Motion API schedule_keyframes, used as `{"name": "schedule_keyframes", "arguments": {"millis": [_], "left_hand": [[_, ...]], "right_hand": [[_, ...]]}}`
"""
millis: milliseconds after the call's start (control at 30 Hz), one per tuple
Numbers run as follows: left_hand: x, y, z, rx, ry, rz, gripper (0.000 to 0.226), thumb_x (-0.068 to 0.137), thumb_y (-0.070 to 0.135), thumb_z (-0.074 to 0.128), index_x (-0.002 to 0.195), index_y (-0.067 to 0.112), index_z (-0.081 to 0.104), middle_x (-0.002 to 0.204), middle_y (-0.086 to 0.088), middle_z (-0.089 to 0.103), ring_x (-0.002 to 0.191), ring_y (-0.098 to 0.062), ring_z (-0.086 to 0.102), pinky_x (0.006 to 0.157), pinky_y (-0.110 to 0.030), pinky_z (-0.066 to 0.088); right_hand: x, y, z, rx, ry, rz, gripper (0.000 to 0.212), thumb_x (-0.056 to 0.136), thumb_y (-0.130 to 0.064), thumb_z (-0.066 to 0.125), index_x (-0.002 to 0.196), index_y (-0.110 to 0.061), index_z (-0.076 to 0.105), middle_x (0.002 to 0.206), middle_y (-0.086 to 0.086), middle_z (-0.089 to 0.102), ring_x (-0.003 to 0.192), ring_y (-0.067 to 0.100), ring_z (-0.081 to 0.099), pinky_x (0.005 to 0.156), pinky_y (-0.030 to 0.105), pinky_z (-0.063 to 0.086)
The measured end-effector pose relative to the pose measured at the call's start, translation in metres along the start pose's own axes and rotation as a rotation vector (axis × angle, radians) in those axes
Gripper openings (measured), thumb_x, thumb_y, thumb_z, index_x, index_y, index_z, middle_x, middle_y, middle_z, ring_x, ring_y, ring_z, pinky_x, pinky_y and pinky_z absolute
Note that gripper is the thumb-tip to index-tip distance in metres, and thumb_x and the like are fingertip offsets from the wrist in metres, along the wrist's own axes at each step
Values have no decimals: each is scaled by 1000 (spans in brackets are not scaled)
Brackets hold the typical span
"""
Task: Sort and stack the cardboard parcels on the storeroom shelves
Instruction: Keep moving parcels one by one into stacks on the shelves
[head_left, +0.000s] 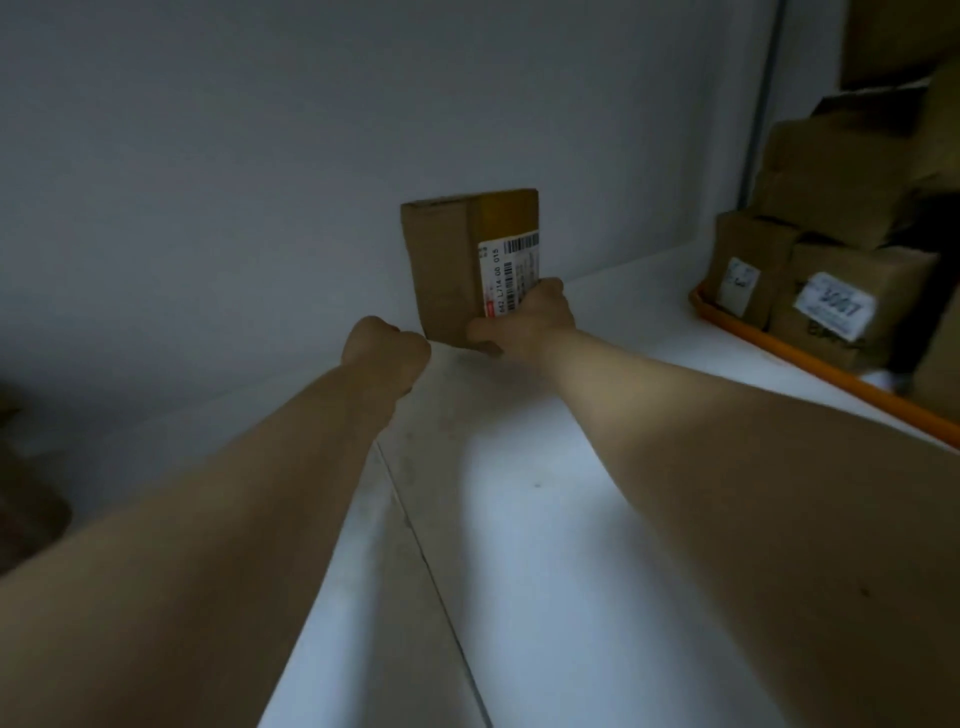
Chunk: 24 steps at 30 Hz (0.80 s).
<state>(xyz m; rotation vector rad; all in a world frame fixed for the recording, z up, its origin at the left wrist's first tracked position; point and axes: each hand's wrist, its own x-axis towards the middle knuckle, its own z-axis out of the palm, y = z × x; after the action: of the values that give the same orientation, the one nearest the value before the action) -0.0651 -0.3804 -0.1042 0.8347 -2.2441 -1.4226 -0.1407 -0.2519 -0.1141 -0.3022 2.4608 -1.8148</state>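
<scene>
A small flat cardboard parcel (452, 265) with a white barcode label stands upright at the back of the white shelf (519, 493), against the pale wall. My right hand (524, 322) grips its lower right corner. My left hand (387, 351) is a closed fist just left of the parcel's bottom edge, touching or almost touching it, with nothing seen inside it.
To the right, several labelled cardboard boxes (826, 291) are stacked behind an orange shelf rail (810, 364). A grey metal upright (761, 104) rises behind them. A dark brown shape (26, 499) sits at the far left edge. A seam runs along the shelf surface.
</scene>
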Motion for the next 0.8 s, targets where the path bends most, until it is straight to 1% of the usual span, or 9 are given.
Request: {"name": "schedule_keyframes", "arguments": {"millis": [100, 200, 300, 367, 400, 467, 567, 667, 800], "left_hand": [[-43, 13, -10, -5, -26, -29, 18, 91, 2, 55, 75, 5, 49, 71, -9, 47, 66, -20, 48, 74, -32, 48], [-92, 24, -21, -8, -17, -13, 7, 90, 5, 57, 93, 2, 51, 75, -11, 48, 77, -25, 50, 79, -37, 51], [-138, 28, -27, -14, -45, -51, 7, 92, 6, 53, 96, 3, 48, 84, -13, 49, 76, -24, 51, 79, -36, 49], [-167, 27, -30, -57, -63, -91, 7, 93, 6, 50, 100, 3, 49, 91, -13, 51, 76, -24, 50, 79, -36, 48], [-179, 26, -32, -76, -67, -103, 12, 94, 6, 50, 105, 2, 51, 97, -13, 52, 81, -26, 51, 81, -37, 49], [-206, 26, -38, -111, -80, -130, 30, 94, 7, 50, 122, -1, 51, 111, -14, 55, 91, -28, 53, 84, -38, 50], [-243, 28, -47, -166, -87, -131, 45, 92, 7, 50, 137, 3, 45, 125, -15, 55, 91, -26, 53, 77, -35, 50], [-270, 32, -54, -229, -66, -118, 35, 90, 6, 46, 124, 4, 54, 107, -12, 58, 81, -24, 47, 69, -34, 43], [-302, 44, -61, -326, -40, -141, 23, 93, -4, 33, 90, 2, 55, 83, -13, 53, 89, -28, 49, 81, -39, 45]], "right_hand": [[-36, -8, -17, 2, -25, 41, 93, 58, -23, 87, 132, -8, 33, 128, 10, 51, 116, 28, 54, 95, 35, 52], [-78, -11, -36, -17, -53, 62, 88, 48, -26, 89, 123, -8, 47, 114, 7, 62, 103, 25, 63, 85, 37, 58], [-123, -14, -63, -41, -106, 72, 58, 52, -17, 85, 105, -11, 61, 97, 6, 68, 90, 22, 67, 75, 30, 59], [-155, -17, -83, -78, -142, 68, 37, 59, -11, 82, 90, -14, 62, 89, 3, 67, 86, 19, 65, 68, 24, 55], [-169, -18, -91, -94, -167, 63, 34, 62, -8, 81, 88, -15, 61, 89, 2, 65, 86, 18, 63, 67, 22, 53], [-196, -19, -106, -126, -219, 56, 46, 60, -6, 83, 98, -14, 58, 98, 3, 65, 90, 18, 62, 72, 23, 52], [-231, -20, -125, -175, -250, 51, 81, 56, -10, 88, 123, -11, 43, 115, 1, 57, 107, 21, 58, 85, 26, 51], [-260, -20, -141, -224, -320, 10, 91, 65, -7, 85, 136, -10, 27, 116, -3, 46, 118, 20, 50, 88, 22, 41], [-291, -14, -155, -258, -322, -13, 91, 68, -7, 83, 137, -10, 24, 118, 0, 48, 112, 15, 49, 90, 21, 39]]}}
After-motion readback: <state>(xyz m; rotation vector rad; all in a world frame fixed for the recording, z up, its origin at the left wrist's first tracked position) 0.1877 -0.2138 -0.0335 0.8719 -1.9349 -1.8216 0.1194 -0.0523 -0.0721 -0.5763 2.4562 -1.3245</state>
